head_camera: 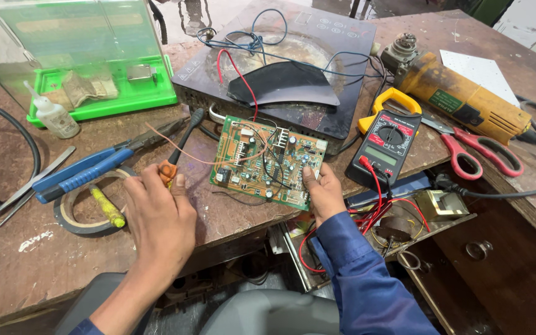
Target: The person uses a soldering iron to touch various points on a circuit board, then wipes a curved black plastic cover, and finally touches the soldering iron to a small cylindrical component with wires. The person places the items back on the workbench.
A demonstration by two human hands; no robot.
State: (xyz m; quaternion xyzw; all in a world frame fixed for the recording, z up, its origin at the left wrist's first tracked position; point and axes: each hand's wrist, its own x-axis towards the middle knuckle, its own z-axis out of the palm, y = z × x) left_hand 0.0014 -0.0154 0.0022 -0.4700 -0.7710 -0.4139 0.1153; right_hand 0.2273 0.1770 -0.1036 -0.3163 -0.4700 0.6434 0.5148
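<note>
a green rectangular circuit board (267,162) is held tilted above the worn brown wooden bench (7,273), pinched at its lower right corner by the right hand (325,193). a slim black soldering iron with an orange collar (178,151) is gripped in the closed left hand (159,217), its tip just beside the board's left edge. a black induction cooktop (317,68) is set behind the board, and a yellow-cased multimeter (387,144) lies near the bench's front edge.

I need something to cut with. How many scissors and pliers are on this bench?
2. Blue pliers lie left, beside the tape roll; red scissors lie right, by the grinder. The open drawer may hide more.
</note>
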